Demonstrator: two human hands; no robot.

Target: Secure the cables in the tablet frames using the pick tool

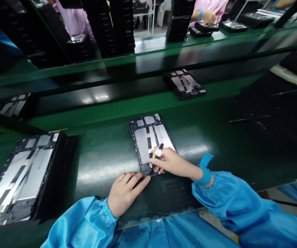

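A tablet's metal-backed housing (145, 137), with silver plates and a black frame, lies flat on the green bench. My left hand (125, 193) rests with its fingers on the housing's near corner and grips nothing. My right hand (167, 162) is shut on a slim black pen-shaped tool (159, 148), whose lower end sits at the housing's near edge. A white finger cover (158, 152) shows on one finger of that hand. The tool's tip is hidden by my fingers.
A similar tablet housing (21, 175) lies on a black stack at the left. Another (184, 82) sits on the green conveyor belt (138, 105) beyond. Stacks of black trays (107, 27) stand at the back, near a co-worker's pink-sleeved arm (207, 15). Dark matting (267, 113) lies right.
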